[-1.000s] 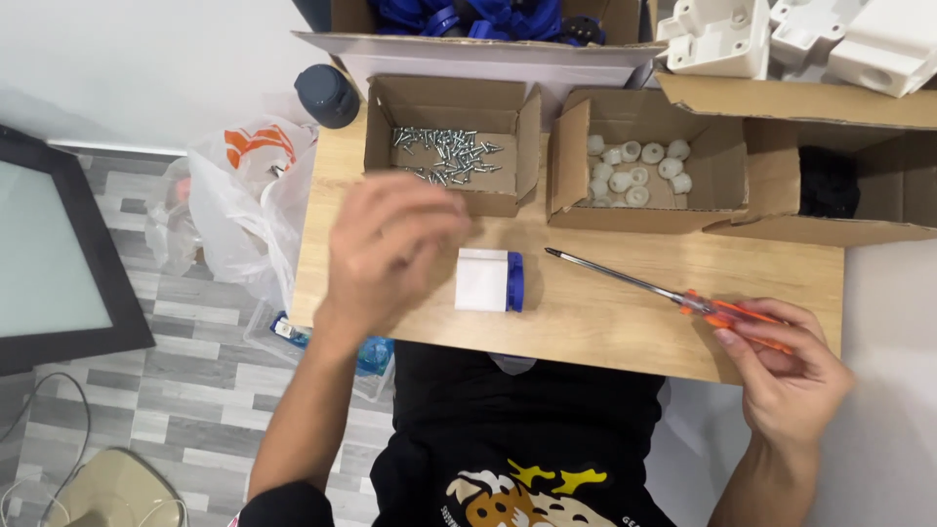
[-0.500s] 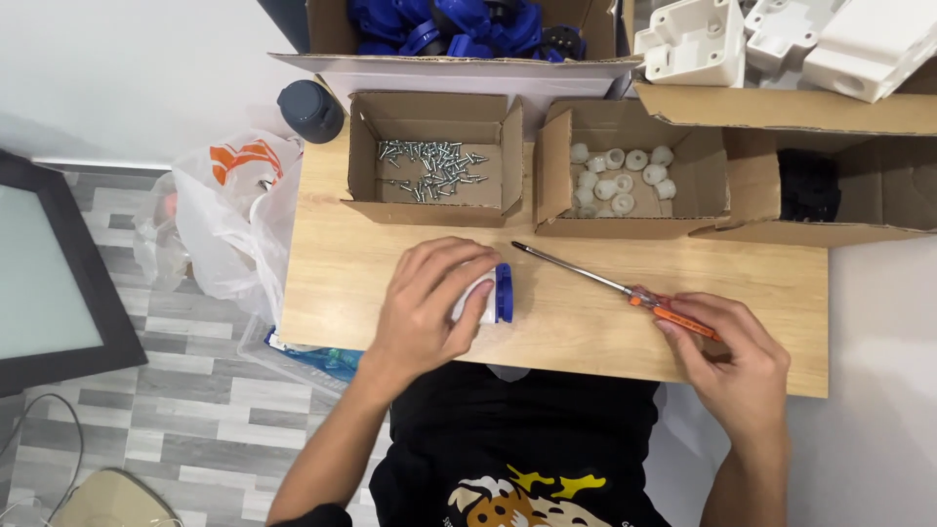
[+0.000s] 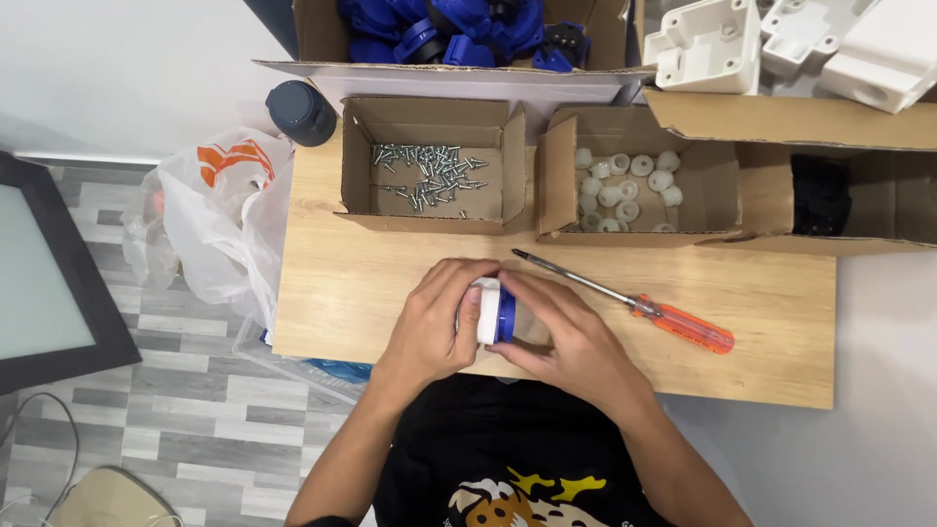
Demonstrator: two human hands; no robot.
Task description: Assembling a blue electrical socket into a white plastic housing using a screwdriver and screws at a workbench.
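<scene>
A small white-and-blue plastic part (image 3: 495,310) sits at the front middle of the wooden table (image 3: 781,332). My left hand (image 3: 434,322) wraps it from the left and my right hand (image 3: 561,337) cups it from the right, so both hold it. An orange-handled screwdriver (image 3: 644,307) lies free on the table just right of my right hand, its tip pointing up-left.
Behind the hands stand open cardboard boxes: one with screws (image 3: 429,176), one with white round caps (image 3: 625,185), one with black parts (image 3: 820,195). Further back are blue parts (image 3: 439,24) and white housings (image 3: 781,39). A plastic bag (image 3: 220,210) hangs off the left edge.
My right hand has let go of the screwdriver, which now lies on the table, and has moved left onto the white-and-blue part. My left hand stays on the part.
</scene>
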